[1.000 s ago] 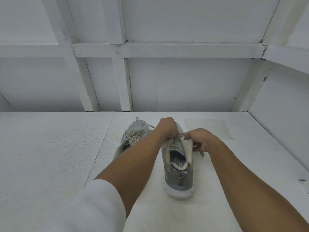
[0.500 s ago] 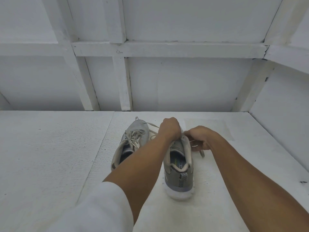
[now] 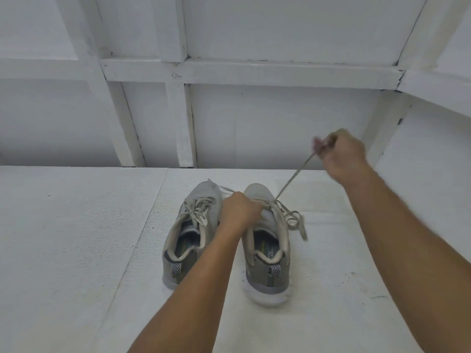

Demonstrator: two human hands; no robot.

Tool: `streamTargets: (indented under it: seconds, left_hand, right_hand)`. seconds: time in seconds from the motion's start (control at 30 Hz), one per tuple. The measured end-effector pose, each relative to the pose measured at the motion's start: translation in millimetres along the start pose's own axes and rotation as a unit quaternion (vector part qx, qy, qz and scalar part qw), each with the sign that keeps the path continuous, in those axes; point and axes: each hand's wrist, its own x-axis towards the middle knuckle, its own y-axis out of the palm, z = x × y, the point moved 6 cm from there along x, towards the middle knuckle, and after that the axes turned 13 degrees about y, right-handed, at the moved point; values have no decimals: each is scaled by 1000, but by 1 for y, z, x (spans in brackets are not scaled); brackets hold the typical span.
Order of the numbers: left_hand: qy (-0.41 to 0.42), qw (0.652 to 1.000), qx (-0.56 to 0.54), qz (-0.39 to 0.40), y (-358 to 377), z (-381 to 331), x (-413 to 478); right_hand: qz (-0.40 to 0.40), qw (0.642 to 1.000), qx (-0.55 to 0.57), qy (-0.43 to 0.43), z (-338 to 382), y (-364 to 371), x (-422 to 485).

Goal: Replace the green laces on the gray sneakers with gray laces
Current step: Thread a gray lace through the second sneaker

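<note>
Two gray sneakers were found standing side by side on the white surface (image 3: 76, 238), heels toward the camera. The left sneaker (image 3: 188, 233) was recorded as fully laced, with its bow (image 3: 196, 212) tied over the tongue. The right sneaker (image 3: 267, 250) was found under work. It was held down at the laced throat by the left hand (image 3: 239, 210), whose grip was closed, fingers curled over the tongue and eyelets. Whether a strand was also pinched there could not be told. The right hand (image 3: 341, 154), blurred, was raised up and to the right, well apart from the shoe. Its grip was closed on one end of the lace (image 3: 293, 179), which was drawn taut in a straight line from the upper eyelets. The free end (image 3: 295, 220) was seen lying in a loose coil against the shoe's outer side, touching the surface. The lace colour read as pale grey-beige; green or gray could not be settled.

Handling was judged as follows. The lace was assessed as light, flat, soft and limp, able to carry tension only. It was judged best taken near the tip, pinched between thumb and finger, and drawn along the eyelet line. The sneaker was assessed as light with a yielding upper, liable to be lifted or dragged by the pull, and so best anchored at the throat. Snagging at the eyelets was considered the main risk.
</note>
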Motion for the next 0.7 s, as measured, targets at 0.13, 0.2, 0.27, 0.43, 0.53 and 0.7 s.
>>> streamTargets:
  seconds: [0.13,0.2,0.27,0.43,0.53,0.7]
  left_hand:
    - [-36,991,-110,-64,-3,16,-10]
    - [-49,984,-151,-80,-2,23,-12]
    - [-51,980,-172,-89,-2,26,-13]
    - [-55,972,-203,-107,-1,29,-14]
    - [-61,968,-216,-112,-1,30,-16]
    - [-63,968,-215,-111,-1,27,-20]
  right_hand:
    - [40,988,-126,-77,17,19,-17]
    - [69,836,-503,-208,-22,30,-25]
    - [113,621,-747,-210,-83,19,-20]
    - [102,592,-782,-168,-112,-4,-17]
    - [101,748,-645,-124,-88,1,-14]
    - [52,997,43,27,-19,-2,0]
